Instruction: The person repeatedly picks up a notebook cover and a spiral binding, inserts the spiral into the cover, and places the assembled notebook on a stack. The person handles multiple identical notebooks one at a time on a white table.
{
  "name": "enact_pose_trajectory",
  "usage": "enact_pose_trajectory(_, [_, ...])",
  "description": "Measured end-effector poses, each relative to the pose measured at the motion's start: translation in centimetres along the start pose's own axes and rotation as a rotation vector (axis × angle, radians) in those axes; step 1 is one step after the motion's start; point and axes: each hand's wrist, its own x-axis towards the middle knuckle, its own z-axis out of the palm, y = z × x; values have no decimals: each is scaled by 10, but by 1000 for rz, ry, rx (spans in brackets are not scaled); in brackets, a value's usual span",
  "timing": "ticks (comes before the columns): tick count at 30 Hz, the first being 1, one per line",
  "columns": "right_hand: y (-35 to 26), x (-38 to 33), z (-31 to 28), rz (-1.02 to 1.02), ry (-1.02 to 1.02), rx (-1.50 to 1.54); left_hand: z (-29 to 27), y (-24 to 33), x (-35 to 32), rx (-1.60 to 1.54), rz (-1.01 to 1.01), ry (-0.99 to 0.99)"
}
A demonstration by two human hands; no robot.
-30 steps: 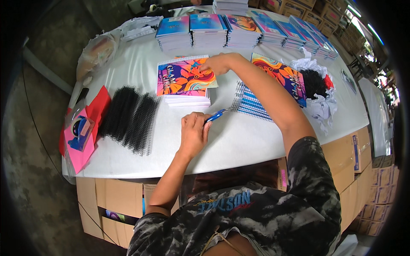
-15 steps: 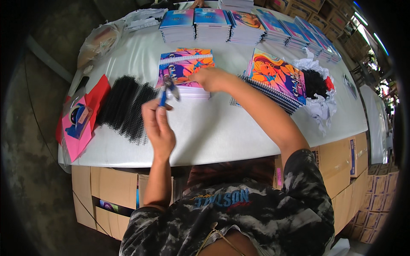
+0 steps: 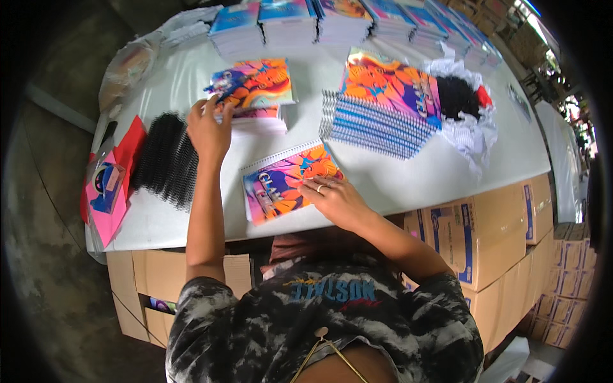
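Note:
My left hand (image 3: 209,129) is at the left side of a stack of loose notebook sheets (image 3: 258,126) with bright orange and purple covers. Its fingers are bent and apart. A blurred blue and grey shape, seemingly the pliers (image 3: 221,87), lies on the stack at the fingertips. My right hand (image 3: 333,199), with a ring, grips the right side of an unbound notebook (image 3: 281,185) near the table's front edge. A row of punched holes runs along that notebook's far edge. Black spiral coils (image 3: 167,159) lie left of my left forearm.
Spiral-bound notebooks (image 3: 389,92) are piled at the right, beside crumpled white paper (image 3: 476,143) with black coils. More notebook stacks (image 3: 287,25) line the far edge. Pink and red sheets with a tape dispenser (image 3: 105,186) lie far left. Cardboard boxes (image 3: 469,233) stand below the table.
My right hand has drawn an unbound notebook from the stack toward me. My left hand has moved left and away from me, and the pliers have left its grip.

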Motion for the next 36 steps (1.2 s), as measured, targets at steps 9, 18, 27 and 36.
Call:
enact_pose_trajectory(9, [-14,-77,7,112,176,85,-65,48,-144,-818,-732,-718])
enact_pose_trajectory(18, [4,-96,-14,579,418,851,-96,80,-142,-1158,-493,-675])
enact_pose_trajectory(27, [50,-43,-26,574,565,1470,-39,75,-112,-1235,-332,-660])
enact_pose_trajectory(36, [64,-37,-18,413,462,1342,4,74,-141,-1287,-546,-525])
